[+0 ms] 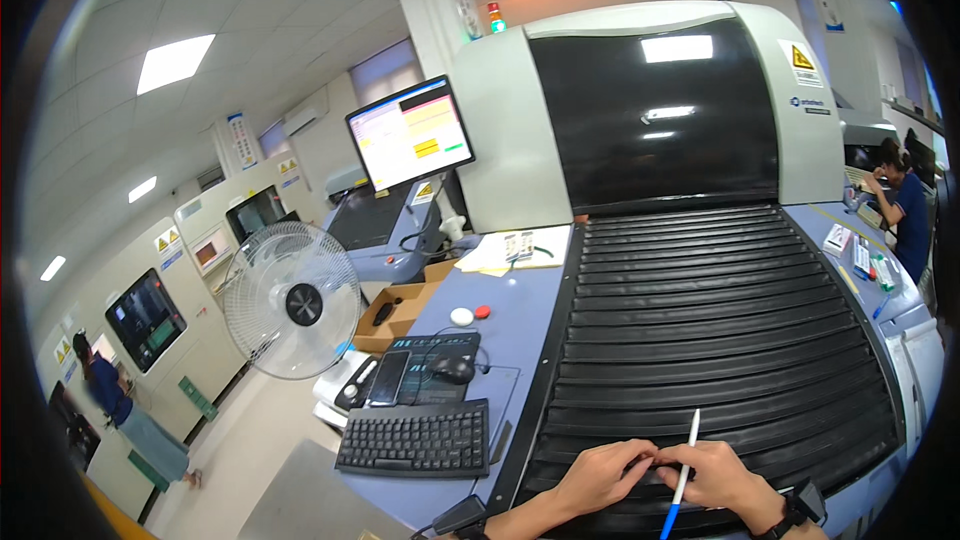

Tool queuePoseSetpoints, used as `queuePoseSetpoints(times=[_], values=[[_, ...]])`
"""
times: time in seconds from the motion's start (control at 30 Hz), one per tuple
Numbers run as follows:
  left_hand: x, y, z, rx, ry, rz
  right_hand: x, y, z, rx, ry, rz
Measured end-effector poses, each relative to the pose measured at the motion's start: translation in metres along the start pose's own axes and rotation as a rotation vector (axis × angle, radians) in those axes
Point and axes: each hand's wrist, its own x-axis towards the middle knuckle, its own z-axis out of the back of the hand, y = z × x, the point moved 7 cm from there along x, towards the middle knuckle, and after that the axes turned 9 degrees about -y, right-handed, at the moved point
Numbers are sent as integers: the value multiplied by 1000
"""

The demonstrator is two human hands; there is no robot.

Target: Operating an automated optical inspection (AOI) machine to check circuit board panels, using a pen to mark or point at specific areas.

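Both my hands are over the near end of the black ribbed bed in front of the large machine (690, 360). A slim white-and-blue pen (693, 428) is held in my right hand (718, 478), its white tip pointing up and away and its blue end toward me. My left hand (600, 475) is just left of it, fingers curled together and meeting the right fingertips. Whatever lies between the left fingers, if anything, is hidden. Dark bands with small boxes sit at both wrists.
To the left are a black keyboard (415, 438), a mouse (453, 369), a phone (388, 378) and a standing fan (292, 300). A monitor (410, 135) and papers (505, 252) are farther back. Boxes and markers (862, 258) lie right of the bed. One person (905, 210) is at right, another (125, 410) at left.
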Motion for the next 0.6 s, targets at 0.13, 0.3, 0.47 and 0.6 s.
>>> queuePoseSetpoints(times=[0.13,0.3,0.47,0.6], values=[[0,-1,1,-16,-16,-59,1,3,-1,8,5,0],[1,4,0,-27,26,-8,1,-3,-2,18,17,-31],[-2,9,-4,-23,62,48,-1,-7,-4,7,-31,21],[-1,3,0,-9,74,53,3,1,-1,19,-7,20]])
